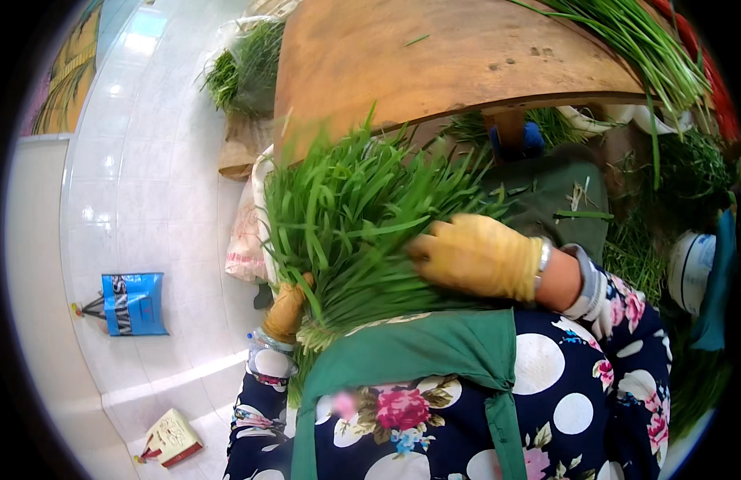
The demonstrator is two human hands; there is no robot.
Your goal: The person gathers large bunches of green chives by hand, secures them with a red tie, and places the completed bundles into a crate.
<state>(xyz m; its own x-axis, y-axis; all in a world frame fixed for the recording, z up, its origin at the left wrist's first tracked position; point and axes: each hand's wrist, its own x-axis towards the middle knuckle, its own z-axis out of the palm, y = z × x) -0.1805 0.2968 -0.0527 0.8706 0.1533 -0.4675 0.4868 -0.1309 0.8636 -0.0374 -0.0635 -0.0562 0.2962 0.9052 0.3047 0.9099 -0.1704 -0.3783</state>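
A large bunch of green garlic chives (370, 204) lies across my lap, over a green apron (406, 348). Its pale cut ends gather near my left hand (286, 309), and the leaf tips fan toward the table. In a tan work glove, that hand is closed around the bunch's left side, close to the stem ends. My right hand (478, 258), in a yellow glove, is over the right part of the leaves with its fingers bent. Motion blur and the hand's own back hide whether any leaves are between those fingers.
Beyond the bunch is a wooden table (406, 66) with trimmed chives (640, 48) at its far right. A sack of greens (244, 72) stands left of it. Loose leaves (634, 252) and a white tub (693, 273) are at my right. Blue (135, 304) and cream (172, 438) bags hang on the tiled wall.
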